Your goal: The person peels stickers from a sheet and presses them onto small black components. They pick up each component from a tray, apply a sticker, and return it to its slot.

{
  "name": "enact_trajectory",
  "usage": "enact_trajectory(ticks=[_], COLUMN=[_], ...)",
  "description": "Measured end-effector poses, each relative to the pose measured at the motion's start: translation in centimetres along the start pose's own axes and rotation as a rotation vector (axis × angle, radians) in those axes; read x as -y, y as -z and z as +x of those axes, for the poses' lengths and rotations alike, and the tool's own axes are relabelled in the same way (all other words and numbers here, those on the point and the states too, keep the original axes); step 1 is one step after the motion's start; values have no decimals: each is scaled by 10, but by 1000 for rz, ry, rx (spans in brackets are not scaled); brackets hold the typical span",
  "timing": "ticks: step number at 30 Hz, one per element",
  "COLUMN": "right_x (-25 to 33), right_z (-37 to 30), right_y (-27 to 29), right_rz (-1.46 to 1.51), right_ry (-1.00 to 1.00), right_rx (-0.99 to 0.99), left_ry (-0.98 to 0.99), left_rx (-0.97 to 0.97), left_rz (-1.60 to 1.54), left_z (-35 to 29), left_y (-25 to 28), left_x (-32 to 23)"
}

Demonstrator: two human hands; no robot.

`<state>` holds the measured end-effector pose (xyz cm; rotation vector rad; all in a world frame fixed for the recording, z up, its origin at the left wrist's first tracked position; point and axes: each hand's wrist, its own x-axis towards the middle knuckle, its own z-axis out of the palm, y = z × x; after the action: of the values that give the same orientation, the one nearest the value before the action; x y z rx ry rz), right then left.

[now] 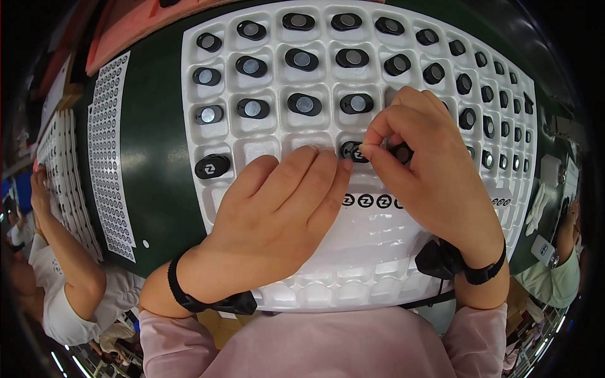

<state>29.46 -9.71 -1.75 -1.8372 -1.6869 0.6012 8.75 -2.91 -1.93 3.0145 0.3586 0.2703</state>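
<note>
A white compartment tray (296, 135) holds several small black oval parts, most with a grey metallic disc on top. One black oval part (350, 151) lies in the row nearest me, with a round black-and-white sticker (360, 155) on it. My right hand (435, 167) pinches thumb and forefinger at the sticker's edge. My left hand (277, 208) rests palm down, fingers stretched side by side, a fingertip against the part's near left edge; its thumb is hidden. Another stickered black part (212, 166) sits at the row's left end. A white sticker strip (365, 217) lies beneath my hands.
A long sheet of round stickers (110, 151) lies on the dark green table (154, 138) to the left. Stacked white trays (66, 183) stand beyond it, near a person in white. On the right are a white glove (536, 208) and another person's green sleeve (551, 280).
</note>
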Motion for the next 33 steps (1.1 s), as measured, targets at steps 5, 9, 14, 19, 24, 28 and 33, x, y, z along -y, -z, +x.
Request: enact_trajectory(ticks=[5,9,14,19,24,28,33], right_x=[-1,-1,-1,-1,-1,-1,13], right_z=[0,1,1,1,0,-1,-7], right_y=[-1,-2,-2,-2,-2,1,17], right_rz=[-20,-28,-40,-56,13,47,30], right_ry=[10,8,20,28,-29,-60,152], right_rx=[-10,-11,-19,-23,-12,-25,76], left_ry=[1,-3,-2,1,6,25,75], left_rx=[-4,-16,-16,-3,4,4,-66], left_rz=[5,9,0,-10,-13,-87,-283], left_z=[0,-1,-1,-1,-1,0,-3], left_y=[-1,-3,-1,0,-1,1,-1], left_x=[-1,0,1,0,-1,0,5])
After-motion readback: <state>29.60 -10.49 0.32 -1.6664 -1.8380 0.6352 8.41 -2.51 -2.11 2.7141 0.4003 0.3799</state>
